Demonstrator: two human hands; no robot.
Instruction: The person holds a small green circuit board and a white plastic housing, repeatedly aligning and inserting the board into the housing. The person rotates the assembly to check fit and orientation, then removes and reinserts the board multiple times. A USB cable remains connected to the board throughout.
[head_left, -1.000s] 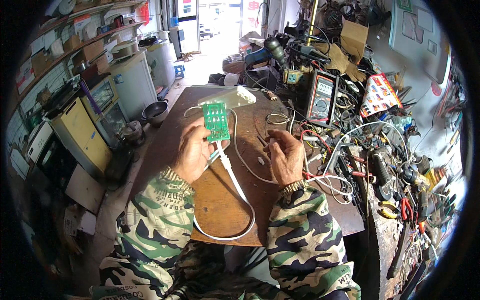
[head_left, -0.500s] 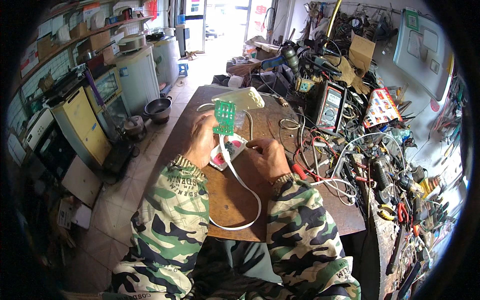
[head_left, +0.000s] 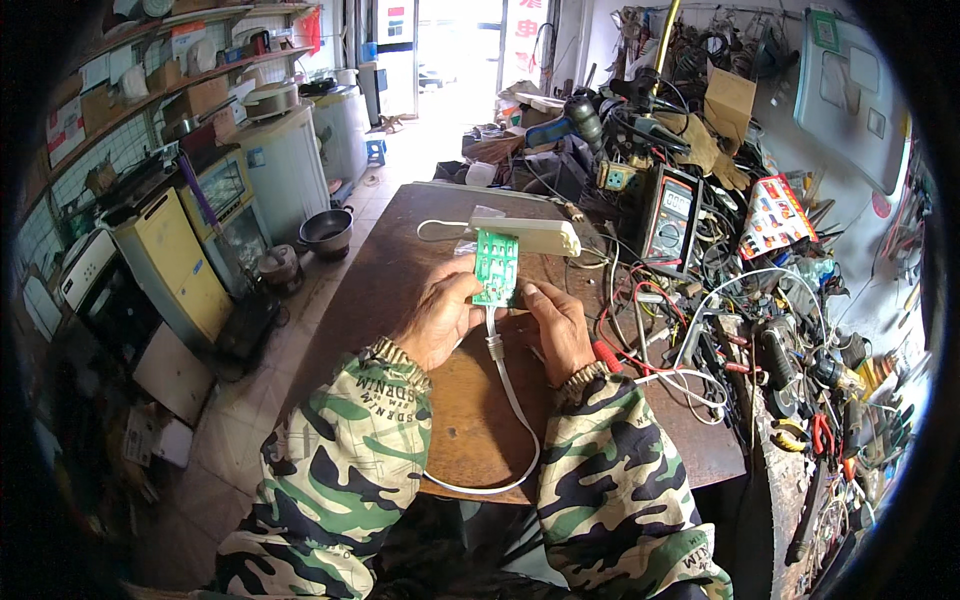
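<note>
A green circuit board point(head_left: 496, 268) is held up above the wooden table, its face with rows of solder marks toward me. My left hand point(head_left: 440, 315) pinches its left edge, fingers closed behind it. At the lower right edge, my right hand point(head_left: 560, 328) closes thumb and fingers on the board's corner. From the board's lower end a white cable point(head_left: 515, 400) hangs and loops over the table toward me. Just beyond the board lies a long off-white plastic casing point(head_left: 545, 237). What is directly under my hands is mostly hidden.
On the right, a multimeter point(head_left: 668, 222) stands by tangled wires, with a red probe point(head_left: 606, 356) beside my right wrist. Pliers point(head_left: 822, 435) and many tools crowd that side. A dark pot point(head_left: 327, 232) sits on the floor left of the table point(head_left: 380, 255).
My right hand has come up from the white and pink part on the table to the board. The board has moved right and lower in view; that part is no longer visible.
</note>
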